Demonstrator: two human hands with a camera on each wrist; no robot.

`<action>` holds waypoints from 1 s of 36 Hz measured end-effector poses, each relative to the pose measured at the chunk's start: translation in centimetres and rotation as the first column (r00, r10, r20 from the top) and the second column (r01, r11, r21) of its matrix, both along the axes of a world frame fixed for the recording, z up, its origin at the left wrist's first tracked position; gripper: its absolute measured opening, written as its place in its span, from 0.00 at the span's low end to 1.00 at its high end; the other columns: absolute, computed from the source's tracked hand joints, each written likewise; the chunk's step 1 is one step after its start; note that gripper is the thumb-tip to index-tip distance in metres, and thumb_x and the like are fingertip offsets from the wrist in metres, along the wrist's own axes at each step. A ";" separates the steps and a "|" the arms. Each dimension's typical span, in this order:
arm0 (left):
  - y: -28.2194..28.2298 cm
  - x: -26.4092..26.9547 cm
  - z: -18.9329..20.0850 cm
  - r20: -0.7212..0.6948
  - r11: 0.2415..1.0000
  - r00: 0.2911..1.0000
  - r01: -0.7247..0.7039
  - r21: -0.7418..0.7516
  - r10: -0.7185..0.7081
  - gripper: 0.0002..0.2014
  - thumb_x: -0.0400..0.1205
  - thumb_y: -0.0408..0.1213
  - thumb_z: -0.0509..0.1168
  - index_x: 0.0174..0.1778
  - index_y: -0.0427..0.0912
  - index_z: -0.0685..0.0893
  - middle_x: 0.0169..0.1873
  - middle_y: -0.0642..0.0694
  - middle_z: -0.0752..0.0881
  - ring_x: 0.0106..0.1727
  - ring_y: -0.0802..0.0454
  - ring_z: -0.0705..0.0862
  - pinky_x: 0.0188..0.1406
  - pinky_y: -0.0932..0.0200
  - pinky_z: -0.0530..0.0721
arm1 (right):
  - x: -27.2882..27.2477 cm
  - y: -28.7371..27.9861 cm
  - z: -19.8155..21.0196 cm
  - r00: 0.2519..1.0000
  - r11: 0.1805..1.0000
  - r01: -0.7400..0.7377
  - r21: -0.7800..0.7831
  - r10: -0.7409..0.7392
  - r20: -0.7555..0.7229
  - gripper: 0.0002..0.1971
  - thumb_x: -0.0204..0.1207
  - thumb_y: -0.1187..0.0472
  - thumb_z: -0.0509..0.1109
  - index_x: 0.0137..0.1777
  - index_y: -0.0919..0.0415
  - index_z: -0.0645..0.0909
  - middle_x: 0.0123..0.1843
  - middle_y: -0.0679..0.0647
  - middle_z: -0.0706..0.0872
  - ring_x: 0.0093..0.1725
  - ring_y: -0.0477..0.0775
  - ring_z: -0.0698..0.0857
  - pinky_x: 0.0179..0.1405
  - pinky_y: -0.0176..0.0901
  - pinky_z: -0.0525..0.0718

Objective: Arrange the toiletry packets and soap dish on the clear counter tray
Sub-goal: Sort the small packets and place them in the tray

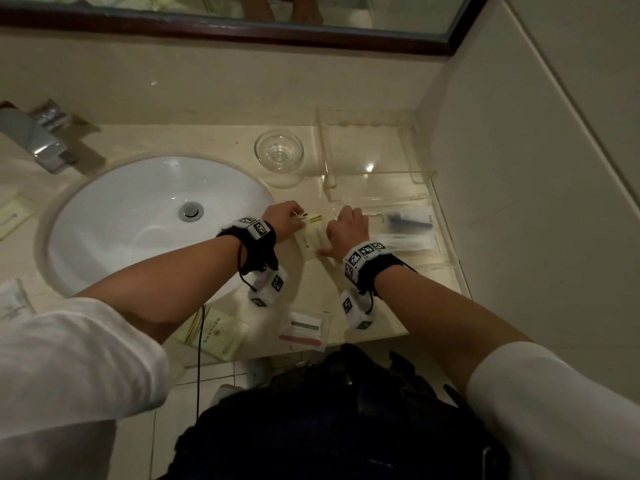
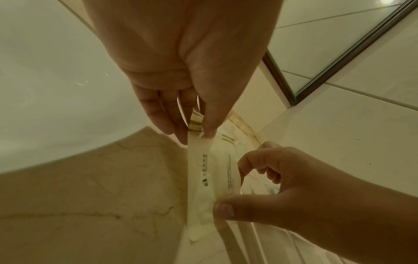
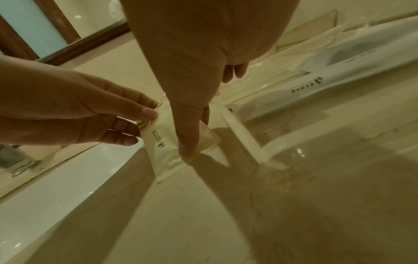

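A cream toiletry packet (image 1: 311, 233) stands on edge on the counter, just left of the clear tray (image 1: 377, 188). My left hand (image 1: 292, 216) pinches its far end (image 2: 199, 125) between thumb and fingers. My right hand (image 1: 332, 242) pinches its near end, thumb (image 2: 224, 210) on the side facing the sink. In the right wrist view the packet (image 3: 162, 148) sits beside the tray's edge (image 3: 239, 132). Inside the tray lie a packet with a dark item (image 1: 408, 220) and a white packet (image 1: 412, 242). The glass soap dish (image 1: 278, 150) stands on the counter left of the tray.
The white sink (image 1: 156, 220) lies left of my hands, with the faucet (image 1: 41, 140) behind it. More packets lie at the counter's front edge (image 1: 214, 330) (image 1: 304, 329) and at the far left (image 1: 14, 213). A wall bounds the tray on the right.
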State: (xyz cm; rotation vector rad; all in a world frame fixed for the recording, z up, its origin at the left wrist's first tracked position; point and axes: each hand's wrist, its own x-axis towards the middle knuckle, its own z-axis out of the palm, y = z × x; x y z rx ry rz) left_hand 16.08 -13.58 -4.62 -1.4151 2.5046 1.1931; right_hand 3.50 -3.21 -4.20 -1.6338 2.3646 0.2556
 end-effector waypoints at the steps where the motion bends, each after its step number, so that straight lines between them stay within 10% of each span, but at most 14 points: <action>1: 0.0 0.2 0.1 -0.006 1.000 1.000 -0.005 0.003 0.005 0.17 0.81 0.39 0.66 0.65 0.39 0.80 0.62 0.39 0.83 0.64 0.43 0.80 0.60 0.59 0.74 | -0.1 0.1 -0.1 1.000 1.000 0.004 -0.009 -0.004 0.014 0.24 0.63 0.37 0.75 0.49 0.56 0.85 0.58 0.57 0.72 0.61 0.62 0.68 0.61 0.53 0.68; 6: 0.0 0.9 0.7 -0.052 0.998 0.998 -0.016 0.054 0.018 0.14 0.80 0.39 0.67 0.59 0.39 0.82 0.56 0.39 0.86 0.52 0.44 0.84 0.53 0.59 0.78 | -0.3 0.6 -0.1 0.995 0.997 0.038 -0.070 -0.031 0.100 0.17 0.66 0.40 0.75 0.47 0.52 0.86 0.57 0.54 0.73 0.61 0.59 0.69 0.59 0.49 0.67; 11: -0.4 1.4 1.2 -0.155 0.970 0.972 -0.147 0.195 0.178 0.08 0.79 0.35 0.69 0.53 0.40 0.83 0.42 0.43 0.86 0.30 0.58 0.82 0.26 0.77 0.82 | -1.1 1.0 0.4 0.954 0.964 0.179 -0.196 -0.121 0.275 0.15 0.67 0.40 0.74 0.47 0.48 0.85 0.57 0.52 0.76 0.60 0.57 0.70 0.57 0.47 0.66; 15: -0.6 1.5 2.0 -0.237 0.902 0.919 -0.213 0.376 0.316 0.06 0.77 0.30 0.70 0.41 0.43 0.80 0.37 0.41 0.84 0.33 0.52 0.84 0.35 0.64 0.85 | -2.0 1.4 1.6 0.847 0.891 0.360 -0.278 -0.187 0.498 0.12 0.69 0.49 0.76 0.49 0.50 0.82 0.55 0.50 0.80 0.60 0.55 0.72 0.59 0.48 0.69; 20: 0.0 0.8 3.1 -0.308 0.874 0.896 -0.152 0.462 0.319 0.10 0.77 0.27 0.68 0.46 0.46 0.80 0.33 0.43 0.84 0.34 0.53 0.83 0.38 0.62 0.84 | -2.8 1.6 3.1 0.623 0.780 0.547 -0.304 -0.136 0.771 0.11 0.70 0.61 0.76 0.47 0.53 0.78 0.46 0.49 0.83 0.46 0.51 0.81 0.48 0.45 0.81; 27: 1.2 -0.6 4.2 -0.354 0.891 0.895 -0.096 0.443 0.272 0.12 0.77 0.27 0.68 0.53 0.45 0.79 0.34 0.42 0.85 0.36 0.52 0.83 0.38 0.62 0.82 | -4.2 2.2 3.2 0.334 0.628 0.759 -0.174 -0.147 0.931 0.15 0.68 0.66 0.79 0.49 0.55 0.76 0.54 0.63 0.86 0.53 0.62 0.87 0.53 0.53 0.88; 36: 2.2 -2.7 4.7 -0.400 0.927 0.880 -0.107 0.359 0.257 0.11 0.82 0.45 0.65 0.36 0.44 0.80 0.36 0.47 0.80 0.36 0.51 0.79 0.36 0.62 0.80 | -6.0 3.8 3.5 0.258 0.564 0.810 -0.159 -0.098 0.961 0.12 0.69 0.70 0.78 0.47 0.61 0.79 0.44 0.54 0.86 0.45 0.53 0.87 0.51 0.47 0.88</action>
